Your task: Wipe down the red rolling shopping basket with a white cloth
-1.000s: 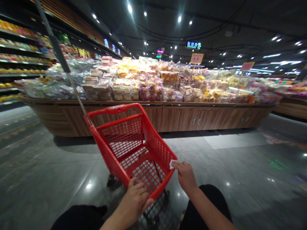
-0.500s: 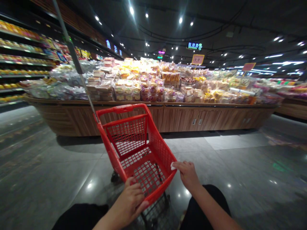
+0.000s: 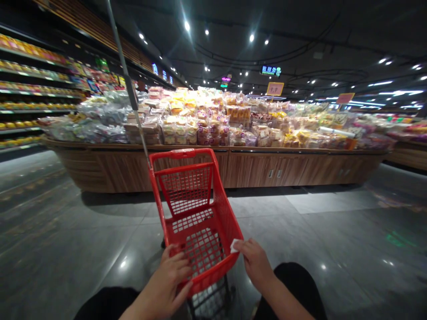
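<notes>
Polished grey floor tiles [image 3: 76, 235] spread on both sides of the cart from 9 o'clock round to 3 o'clock, leaving wide room to move on either side. A curved wooden display island [image 3: 273, 166] stands ahead at 12 o'clock, with floor showing between its base and the red plastic shopping basket [image 3: 187, 186]. The basket rides on a dark wheeled frame [image 3: 210, 302] and faces the island. A tall grey pole [image 3: 128, 73] rises from its far left corner toward 11 o'clock.

At 7 o'clock, the left hand [image 3: 163, 284] is closed around the basket's near end, its fingers [image 3: 173, 262] curled against the red mesh. At 5 o'clock, the right hand [image 3: 255, 262] has its fingertips together, pinching a small white tissue [image 3: 235, 245] against the basket's right rim. Black trouser legs [image 3: 300, 284] show below both hands.

Bagged bread and pastries [image 3: 203, 120] lie heaped across the island, under a yellow price sign [image 3: 275, 89] on a stick. Packaged goods fill long store shelves [image 3: 33, 89] at 10 o'clock. Spotlights [image 3: 250, 38] dot the dark ceiling, and a small lit sign [image 3: 271, 70] hangs beyond the island.
</notes>
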{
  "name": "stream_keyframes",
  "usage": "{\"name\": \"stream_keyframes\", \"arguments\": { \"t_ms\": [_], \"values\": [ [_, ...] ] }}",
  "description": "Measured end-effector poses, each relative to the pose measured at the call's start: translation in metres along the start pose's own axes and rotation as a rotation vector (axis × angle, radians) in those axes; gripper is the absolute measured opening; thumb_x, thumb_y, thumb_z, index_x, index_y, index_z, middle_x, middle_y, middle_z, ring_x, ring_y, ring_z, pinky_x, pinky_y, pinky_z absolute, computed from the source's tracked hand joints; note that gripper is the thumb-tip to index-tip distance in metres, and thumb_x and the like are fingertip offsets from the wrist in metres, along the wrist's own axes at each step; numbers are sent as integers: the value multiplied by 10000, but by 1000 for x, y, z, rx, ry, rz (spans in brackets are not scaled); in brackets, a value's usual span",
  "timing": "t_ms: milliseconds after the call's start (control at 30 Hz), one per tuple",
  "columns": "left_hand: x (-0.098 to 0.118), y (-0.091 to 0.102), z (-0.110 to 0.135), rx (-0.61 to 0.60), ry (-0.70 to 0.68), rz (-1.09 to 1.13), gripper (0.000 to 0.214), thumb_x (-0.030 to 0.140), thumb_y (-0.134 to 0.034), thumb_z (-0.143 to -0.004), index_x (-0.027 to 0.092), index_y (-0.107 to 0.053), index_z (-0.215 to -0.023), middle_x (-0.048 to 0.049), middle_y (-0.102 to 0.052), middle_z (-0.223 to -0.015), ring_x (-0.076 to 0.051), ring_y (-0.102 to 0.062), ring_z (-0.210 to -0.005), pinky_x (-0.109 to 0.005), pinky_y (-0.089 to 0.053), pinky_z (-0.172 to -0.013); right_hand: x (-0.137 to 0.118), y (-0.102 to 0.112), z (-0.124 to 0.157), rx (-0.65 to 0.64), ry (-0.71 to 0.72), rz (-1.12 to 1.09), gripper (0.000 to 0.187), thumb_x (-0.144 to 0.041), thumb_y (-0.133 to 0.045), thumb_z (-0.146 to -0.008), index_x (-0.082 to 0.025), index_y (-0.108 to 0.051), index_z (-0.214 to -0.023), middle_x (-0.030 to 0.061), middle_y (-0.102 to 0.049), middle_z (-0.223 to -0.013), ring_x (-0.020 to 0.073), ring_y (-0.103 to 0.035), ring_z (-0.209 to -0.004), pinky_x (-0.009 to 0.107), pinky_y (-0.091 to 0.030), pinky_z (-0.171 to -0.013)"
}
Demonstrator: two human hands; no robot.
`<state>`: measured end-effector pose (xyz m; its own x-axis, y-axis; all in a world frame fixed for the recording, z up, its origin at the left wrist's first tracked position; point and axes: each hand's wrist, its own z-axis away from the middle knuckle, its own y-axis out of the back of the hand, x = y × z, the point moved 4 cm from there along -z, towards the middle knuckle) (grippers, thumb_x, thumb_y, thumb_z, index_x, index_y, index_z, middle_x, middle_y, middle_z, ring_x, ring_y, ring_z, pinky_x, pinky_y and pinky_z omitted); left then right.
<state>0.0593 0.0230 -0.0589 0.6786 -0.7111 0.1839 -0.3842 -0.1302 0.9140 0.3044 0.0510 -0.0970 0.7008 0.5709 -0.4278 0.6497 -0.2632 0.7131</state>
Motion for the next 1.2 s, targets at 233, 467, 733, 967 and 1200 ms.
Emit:
{"name": "stream_keyframes", "arguments": {
  "t_ms": [233,467,733,967,1200],
  "values": [
    [35,-48,-21,192,199,-156,293,300,-572,-799,237,-587,-1085,-32,-703,-1000,-218,-622,-877,-447,-331,-910,-23,-13,11,-41,106,79,481,-31,-483,-751,-271,-592,-1154,-24,-656,-1148,214,-552,-855,340,-366,-742],
    [29,-72,-27,191,285,-202,126,215,-503,-857,210,-627,-834,7,-682,-711,-194,-622,-706,-404,-383,-798,-17,-11,0,-22,204,87,459,-30,-498,-755,-276,-599,-1128,-25,-665,-1138,182,-538,-808,335,-300,-724],
    [22,-72,-28,260,229,-206,165,240,-471,-878,209,-606,-788,13,-658,-667,-166,-599,-654,-365,-383,-774,-18,-6,-2,11,227,144,391,-69,-497,-795,-273,-616,-1108,-6,-682,-1103,188,-516,-792,351,-270,-753],
    [23,-73,-26,298,181,-189,160,243,-457,-879,220,-591,-794,24,-656,-666,-159,-604,-650,-355,-403,-784,-1,-10,-4,84,281,182,282,-167,-510,-863,-301,-631,-1080,-11,-689,-1088,171,-522,-801,379,-232,-802],
    [22,-65,-25,283,169,-188,177,247,-456,-873,213,-578,-749,15,-639,-634,-161,-600,-635,-358,-433,-777,2,5,-29,147,230,204,442,-41,-417,-844,-294,-597,-1160,-5,-670,-1132,174,-526,-861,395,-236,-842]
  ]
}}
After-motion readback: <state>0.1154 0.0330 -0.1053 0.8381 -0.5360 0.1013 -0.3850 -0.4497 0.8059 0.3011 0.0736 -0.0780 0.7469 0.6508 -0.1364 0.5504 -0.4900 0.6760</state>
